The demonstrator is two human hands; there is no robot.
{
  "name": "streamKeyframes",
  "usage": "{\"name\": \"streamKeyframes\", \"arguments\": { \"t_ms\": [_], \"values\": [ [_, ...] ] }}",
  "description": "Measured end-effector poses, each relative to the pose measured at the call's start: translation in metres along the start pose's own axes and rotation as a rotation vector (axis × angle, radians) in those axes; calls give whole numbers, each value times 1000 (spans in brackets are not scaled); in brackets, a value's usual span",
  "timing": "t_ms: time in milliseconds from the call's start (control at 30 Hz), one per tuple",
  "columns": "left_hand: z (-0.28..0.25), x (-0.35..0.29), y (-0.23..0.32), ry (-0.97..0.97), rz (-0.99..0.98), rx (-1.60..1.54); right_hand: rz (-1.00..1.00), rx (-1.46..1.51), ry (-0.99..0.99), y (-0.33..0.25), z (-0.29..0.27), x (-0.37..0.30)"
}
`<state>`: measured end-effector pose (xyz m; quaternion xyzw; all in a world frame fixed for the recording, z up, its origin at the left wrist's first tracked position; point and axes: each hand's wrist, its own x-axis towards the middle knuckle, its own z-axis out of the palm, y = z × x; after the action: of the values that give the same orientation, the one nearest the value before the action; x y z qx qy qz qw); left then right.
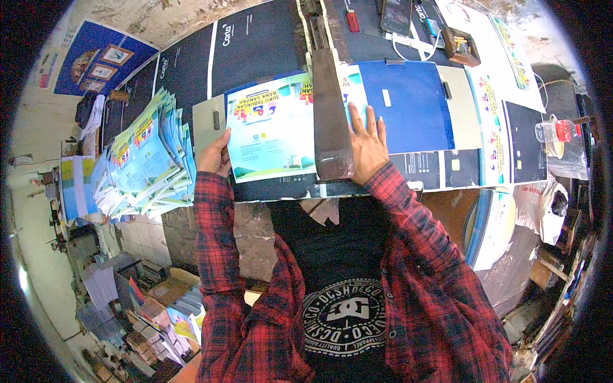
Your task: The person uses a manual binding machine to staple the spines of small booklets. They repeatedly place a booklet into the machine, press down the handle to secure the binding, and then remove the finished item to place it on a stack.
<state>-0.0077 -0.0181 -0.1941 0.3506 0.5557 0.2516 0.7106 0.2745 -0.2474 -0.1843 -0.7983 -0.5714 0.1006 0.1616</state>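
Note:
A printed paper sheet (pixel 271 131) in light blue, yellow and green lies on the table before me. A long dark metal arm (pixel 332 121) crosses over it and hides its middle. At the sheet's left edge my left hand (pixel 216 156) is closed, thumb on top and the other fingers mostly hidden. My right hand (pixel 369 145) rests just right of the metal arm, fingers stretched out and touching the sheet's right part. Under and beside that hand is a blue board (pixel 412 108).
A loose, fanned pile of similar printed sheets (pixel 143 156) sits on the left. Far right are a wooden box (pixel 461 48), a phone (pixel 396 18) and a red-capped clear container (pixel 555 131). A red lighter (pixel 352 21) lies at the back. Below left stand stacked papers and boxes (pixel 159 319).

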Motion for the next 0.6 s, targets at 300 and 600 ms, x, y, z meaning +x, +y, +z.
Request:
{"name": "streamKeyframes", "arguments": {
  "t_ms": [300, 600],
  "values": [
    [48, -10, -12, 66, 57, 108, 97, -98, 40, 34, -10, -3],
    [124, -59, -60, -14, 1173, 1497, 28, -179, 57, 43, -9, -9]
  ]
}}
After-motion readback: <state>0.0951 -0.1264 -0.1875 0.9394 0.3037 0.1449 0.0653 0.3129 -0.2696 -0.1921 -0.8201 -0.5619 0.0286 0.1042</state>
